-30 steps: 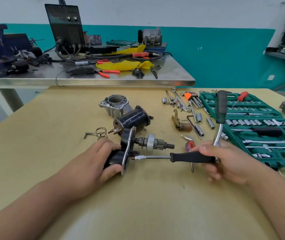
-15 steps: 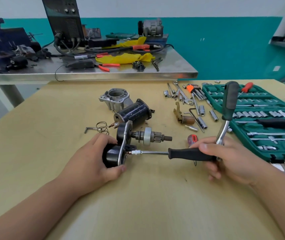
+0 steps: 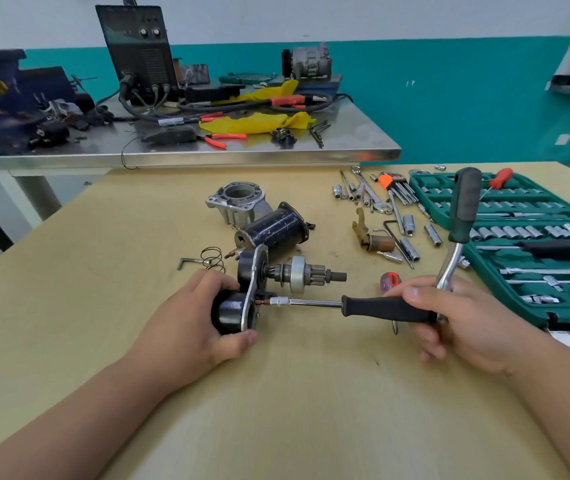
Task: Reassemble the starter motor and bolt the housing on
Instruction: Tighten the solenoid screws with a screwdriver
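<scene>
A pale wooden table (image 3: 276, 410) fills the foreground, its bare top marked by a few dark specks. Near its middle the left hand (image 3: 186, 320) grips the black cylinder of the half-built starter (image 3: 242, 303), fingers curled over the top and thumb underneath. The starter's plate stands on edge and its pinion shaft (image 3: 297, 273) points right.

The right hand (image 3: 467, 317) is closed round the rear end of a black-handled driver (image 3: 387, 308). The driver lies level, its socket tip meeting a coppery stud at the plate. A ratchet (image 3: 463, 206) rises out of the same fist, grip uppermost; the fingers hide how it joins the driver.

Just behind the starter lies the black can (image 3: 273, 230), and touching it at the back sits the grey housing (image 3: 238, 202), open mouth up. A spring (image 3: 212, 258) and a hex key (image 3: 186, 261) lie left of the starter. To the right are a fork lever (image 3: 363, 226), loose sockets (image 3: 408, 223) and an orange-clipped key set (image 3: 385, 180). An open green case (image 3: 519, 306) of sockets sits at the table's right edge. A small red screwdriver (image 3: 390, 280) lies beside the right hand.

Beyond the table stands a steel bench (image 3: 345, 143). On it are a black welder (image 3: 138, 46) with cables, a yellow cloth (image 3: 255, 121), red pliers (image 3: 221, 138) and a grey machine part (image 3: 311, 62). The wall (image 3: 449, 98) behind is teal below and white above.
</scene>
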Demonstrator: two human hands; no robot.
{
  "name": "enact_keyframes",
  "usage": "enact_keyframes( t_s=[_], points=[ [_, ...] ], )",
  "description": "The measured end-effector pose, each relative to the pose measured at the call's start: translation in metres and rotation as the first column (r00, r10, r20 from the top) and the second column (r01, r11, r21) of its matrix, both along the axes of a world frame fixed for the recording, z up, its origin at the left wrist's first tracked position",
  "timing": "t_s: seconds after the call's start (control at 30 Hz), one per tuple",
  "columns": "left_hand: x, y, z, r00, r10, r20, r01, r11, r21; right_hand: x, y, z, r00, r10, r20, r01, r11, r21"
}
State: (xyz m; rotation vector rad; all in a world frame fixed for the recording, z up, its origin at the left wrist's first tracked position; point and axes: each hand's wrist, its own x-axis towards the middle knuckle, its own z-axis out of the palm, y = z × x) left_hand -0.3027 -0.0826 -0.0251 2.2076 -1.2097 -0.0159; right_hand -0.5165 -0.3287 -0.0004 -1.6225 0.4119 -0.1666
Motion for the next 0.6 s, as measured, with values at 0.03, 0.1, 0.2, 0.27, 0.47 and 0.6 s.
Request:
enact_keyframes(
  t_s=[0.03,0.1,0.2,0.27,0.47,0.6],
  points=[
    [0.000,0.000,0.000,1.000,0.002,0.002,-0.002,1.000,-0.002,0.000,0.000,0.000,1.000,-0.003,0.003,0.003,1.000,-0.002],
    [0.000,0.000,0.000,1.000,0.009,0.005,-0.009,1.000,-0.008,-0.001,0.000,-0.001,1.000,-0.009,0.002,0.009,1.000,-0.012],
    [-0.001,0.001,0.002,0.998,0.018,0.057,-0.018,1.000,0.003,-0.002,0.002,-0.001,1.000,0.010,0.003,-0.009,0.988,-0.155],
    [-0.001,0.001,0.003,0.986,0.014,0.169,-0.017,1.000,0.014,-0.003,0.002,-0.001,1.000,0.001,0.001,-0.001,0.920,-0.393],
    [-0.010,0.000,0.005,0.944,0.132,0.302,-0.161,0.984,0.075,-0.005,0.006,0.000,0.993,0.096,0.073,0.006,0.569,-0.822],
    [-0.011,-0.004,0.005,0.945,0.167,0.282,-0.193,0.979,0.069,-0.003,0.006,-0.005,0.994,0.106,0.038,-0.034,0.602,-0.798]
  ],
)
